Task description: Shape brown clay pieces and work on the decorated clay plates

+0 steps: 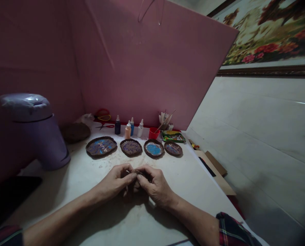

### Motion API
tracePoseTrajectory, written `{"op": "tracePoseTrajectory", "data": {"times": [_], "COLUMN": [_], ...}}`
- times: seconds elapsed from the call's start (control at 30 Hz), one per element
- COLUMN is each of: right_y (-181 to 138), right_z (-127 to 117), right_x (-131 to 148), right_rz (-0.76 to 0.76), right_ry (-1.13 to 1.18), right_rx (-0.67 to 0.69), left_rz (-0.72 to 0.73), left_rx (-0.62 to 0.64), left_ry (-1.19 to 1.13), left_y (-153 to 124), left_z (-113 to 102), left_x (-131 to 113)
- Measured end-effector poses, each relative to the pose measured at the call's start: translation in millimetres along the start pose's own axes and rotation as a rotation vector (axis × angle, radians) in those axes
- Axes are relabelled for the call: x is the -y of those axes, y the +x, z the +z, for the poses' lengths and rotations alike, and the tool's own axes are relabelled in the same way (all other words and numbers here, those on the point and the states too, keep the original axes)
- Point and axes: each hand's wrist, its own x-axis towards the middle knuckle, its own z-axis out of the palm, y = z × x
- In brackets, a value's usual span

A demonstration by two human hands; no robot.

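My left hand (pixel 116 181) and my right hand (pixel 155 184) meet at the middle of the white table (pixel 91 171). Both are closed in a pinch on a small brown lump of clay (pixel 138 174), which the fingers mostly hide. Beyond the hands lies a row of several flat brown clay dishes, some with blue paint: one at the left (pixel 101 146), one beside it (pixel 131 147), a blue-centred one (pixel 154 149) and a small one at the right (pixel 173 148).
A purple lidded bin (pixel 37 130) stands at the left. Small paint bottles (pixel 128 128), a red cup of brushes (pixel 154 132), scissors (pixel 105 126), a green packet (pixel 173 136) and a large clay lump (pixel 75 132) line the pink board (pixel 142 61). Cardboard (pixel 214 167) leans off the table's right edge.
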Motion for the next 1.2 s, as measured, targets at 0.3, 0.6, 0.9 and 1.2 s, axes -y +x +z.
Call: {"op": "tracePoseTrajectory", "data": {"times": [0.3,0.6,0.9,1.2], "right_y": [-1.2,-2.4,-0.2,-1.4], "right_z": [-1.0,-1.1,0.4,3.1], "right_x": [1.8,-3.4,-2.3,3.0], "right_rz": [0.006,-0.034,-0.060,-0.095], "right_ry": [0.035,0.036,-0.011,0.001], "right_rx": [0.002,-0.048,0.004,-0.057], "left_rz": [-0.005,-0.027,0.030,0.051], "left_rx": [0.040,0.015,-0.045,-0.107], "left_ry": [-0.035,-0.099,-0.101,-0.083], "left_y": [0.6,-0.6,2.8,-3.6], "left_z": [-1.9,0.0,-0.5,7.2], "left_x": [0.0,-2.0,4.6,-6.8]}}
